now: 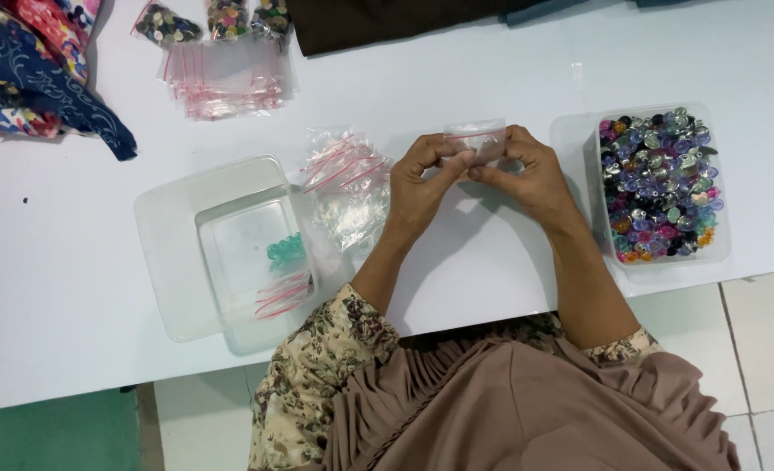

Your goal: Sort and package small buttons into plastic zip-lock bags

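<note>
Both hands, left [422, 179] and right [527, 174], pinch small clear zip bag [476, 139] above desk [457, 78]; fingers grasp its top edge. Light, limp, slippery film.

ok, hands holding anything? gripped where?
Yes: a small clear plastic zip bag, pinched at its left end by the left hand and its right end by the right hand.
</note>
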